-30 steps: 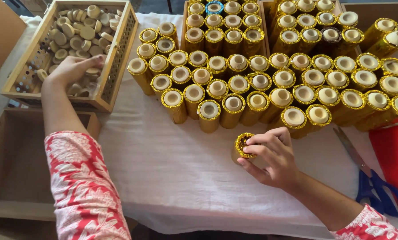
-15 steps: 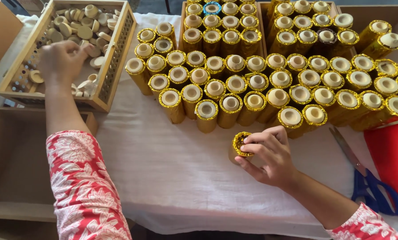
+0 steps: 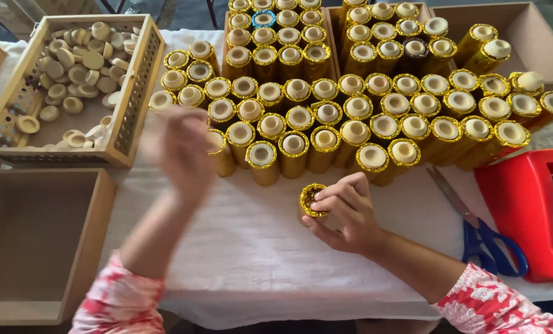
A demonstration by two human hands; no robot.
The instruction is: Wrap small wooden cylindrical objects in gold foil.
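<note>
Fingers (image 3: 337, 196) of the right hand (image 3: 345, 213) are curled around a gold-foil tube (image 3: 311, 200), which is held upright on the white cloth (image 3: 251, 247) just below the centre of the frame; its open, foil-frilled mouth is seen from above and no plug is seen in it. The left hand (image 3: 180, 151) is shown as a blur left of centre, raised over the cloth near the lower left corner of the massed tubes; whether it is open or closed around something cannot be told. Rows of upright gold-wrapped tubes (image 3: 350, 105) are packed across the upper middle and upper right of the frame, nearly all stopped with pale round plugs, and the held tube is set just in front of the nearest row, apart from it. A perforated wooden tray (image 3: 134, 93) of loose pale plugs (image 3: 78, 68) is seen at the upper left, and an empty wooden box (image 3: 91, 235) lies below it at the lower left. Blue-handled scissors (image 3: 480, 232) are laid on the cloth at the right, just beside a red tape dispenser (image 3: 530, 210) at the right edge. Red-and-white floral sleeves (image 3: 499, 303) are worn on both arms
</note>
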